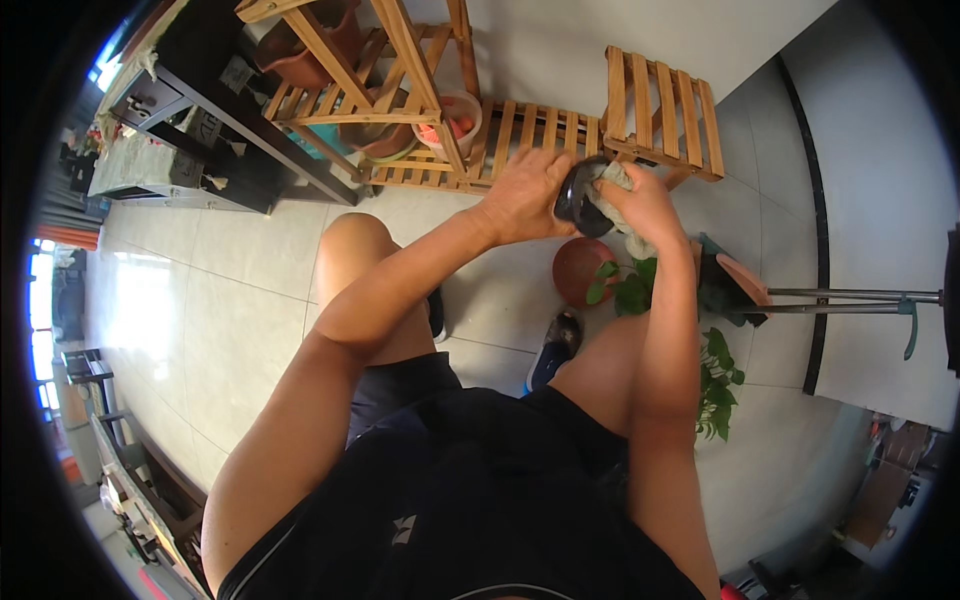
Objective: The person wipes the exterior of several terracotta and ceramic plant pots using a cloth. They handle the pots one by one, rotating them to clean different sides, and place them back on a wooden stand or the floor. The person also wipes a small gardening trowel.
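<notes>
My left hand [527, 191] grips a dark, glossy round vessel [576, 196], perhaps a small pot, from its left side. A grey-green cloth [616, 180] is bunched in my right hand [651, 204] and pressed against the vessel's right side. Both hands hold it up in front of the slatted wooden plant stand [510, 139]. Part of the vessel is hidden behind my fingers and the cloth. Below my hands, a reddish-brown round plastic pot or saucer [576, 271] rests on the tiled floor beside a green leafy plant [636, 291].
Brown planters [319, 56] and a pale bucket with orange-red contents [463, 124] stand on the shelves. A long-handled dustpan [739, 281] is at the right, near trailing leaves [718, 375]. A dark drawered table [146, 101] stands at the far left.
</notes>
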`<state>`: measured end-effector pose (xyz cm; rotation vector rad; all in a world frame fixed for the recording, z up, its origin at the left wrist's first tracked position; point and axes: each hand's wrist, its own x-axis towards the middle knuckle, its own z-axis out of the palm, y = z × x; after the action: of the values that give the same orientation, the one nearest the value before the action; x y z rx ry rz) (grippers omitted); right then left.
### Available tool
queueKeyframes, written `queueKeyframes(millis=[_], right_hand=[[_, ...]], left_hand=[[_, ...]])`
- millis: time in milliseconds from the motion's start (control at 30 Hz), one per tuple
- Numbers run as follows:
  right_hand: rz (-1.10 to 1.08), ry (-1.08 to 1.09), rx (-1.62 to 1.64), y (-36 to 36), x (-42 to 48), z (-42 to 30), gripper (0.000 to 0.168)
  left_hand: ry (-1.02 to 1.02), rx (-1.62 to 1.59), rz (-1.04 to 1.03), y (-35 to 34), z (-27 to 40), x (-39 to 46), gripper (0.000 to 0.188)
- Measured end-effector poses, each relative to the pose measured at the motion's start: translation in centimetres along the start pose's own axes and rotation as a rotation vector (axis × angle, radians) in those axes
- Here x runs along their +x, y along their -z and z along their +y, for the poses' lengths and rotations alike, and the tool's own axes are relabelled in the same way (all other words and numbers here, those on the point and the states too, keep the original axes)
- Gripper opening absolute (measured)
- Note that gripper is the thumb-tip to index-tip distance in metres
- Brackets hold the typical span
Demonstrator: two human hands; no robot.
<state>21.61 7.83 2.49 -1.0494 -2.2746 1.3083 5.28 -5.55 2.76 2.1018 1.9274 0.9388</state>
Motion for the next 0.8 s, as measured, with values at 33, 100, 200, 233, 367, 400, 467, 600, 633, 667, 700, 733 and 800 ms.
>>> queueKeyframes(millis=[33,100,200,233,367,400,467,600,633,667,700,733,800], right_hand=[[0.029,-0.008,0.047,-0.2,0.2,0.4,0.027],[-0.041,-0.208,0.23,-1.0,0.4,0.3,0.025],[-0.102,-0.42,0.496,-2.7,0.6,-1.7,0.024],[-0.102,-0.438,0.587,-3.5,0.4,-2.1,0.024],[0.033,-0.346,0.544,-3.8,0.5,-2.3,0.024],[0.062,-0.274,0.464,-3.1,0.6,-1.8,0.027],[0.078,-0.141,0.171,-1.1,0.5,-0.9,0.027],[-0.077,-0.061,-0.055,0.6,0.3,0.5,0.03],[-0.133,-0.053,-0.054,0.5,0.2,0.0,0.03],[-0.162,-0.063,-0.071,0.3,0.1,-0.4,0.032],[-0.148,-0.066,-0.099,0.4,0.2,-0.4,0.031],[-0.134,-0.068,-0.128,0.6,0.3,-0.3,0.03],[-0.09,-0.059,-0.089,0.8,0.3,-0.5,0.029]], left_hand=[[-0.012,0.053,0.075,-0.1,0.0,0.2,0.086],[-0.035,0.161,0.225,-0.1,-0.4,0.6,0.084],[0.002,0.316,0.358,-0.2,-0.7,0.9,0.087],[0.018,0.38,0.416,-0.2,-0.8,0.9,0.088],[0.035,0.391,0.332,-0.4,-1.4,0.8,0.097],[0.046,0.316,0.256,-0.3,-1.3,0.7,0.1],[0.069,0.167,0.105,0.7,-1.1,0.4,0.105],[-0.079,0.182,-0.059,2.6,-1.8,0.3,0.106],[-0.055,0.078,-0.122,2.1,-2.3,0.1,0.105],[-0.031,-0.027,-0.184,1.3,-3.1,-0.2,0.104],[-0.015,-0.135,-0.239,1.3,-2.9,0.0,0.103],[0.043,-0.164,-0.274,1.5,-2.1,0.1,0.099],[-0.011,-0.061,-0.151,1.0,-1.7,0.2,0.097]])
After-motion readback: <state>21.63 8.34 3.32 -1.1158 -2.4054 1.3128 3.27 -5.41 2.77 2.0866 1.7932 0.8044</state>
